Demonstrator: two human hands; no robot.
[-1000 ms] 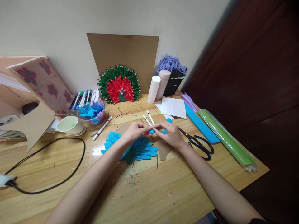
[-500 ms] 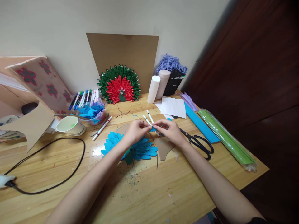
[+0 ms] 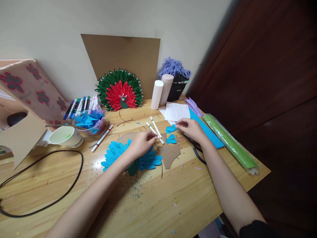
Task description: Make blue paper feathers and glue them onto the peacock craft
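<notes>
My left hand [image 3: 143, 144] is over the right part of a blue petal fan [image 3: 115, 153], thumb and fingers drawn together near the white markers [image 3: 154, 128]. Whatever its fingertips may hold is too small to make out. To the right, my right hand [image 3: 190, 128] pinches the edge of a blue paper petal [image 3: 174, 126] beside loose blue petals [image 3: 170, 130]. Another small group of blue petals [image 3: 171, 139] lies just below. A cut piece of brown cardboard [image 3: 170, 155] rests between the hands. Scissors [image 3: 199, 155] are partly hidden under my right forearm.
A red and green petal fan [image 3: 121, 91] leans on a cardboard sheet [image 3: 121, 49]. At left are a paper cup [image 3: 65, 136], a bowl of blue scraps [image 3: 90, 120] and a black cable [image 3: 80, 175]. White paper [image 3: 177, 111] and a green packet [image 3: 228, 142] lie at right.
My hands have come apart from the small blue piece they held together. The right one has moved right and up to the loose petals, now uncovered. The view has shifted slightly right.
</notes>
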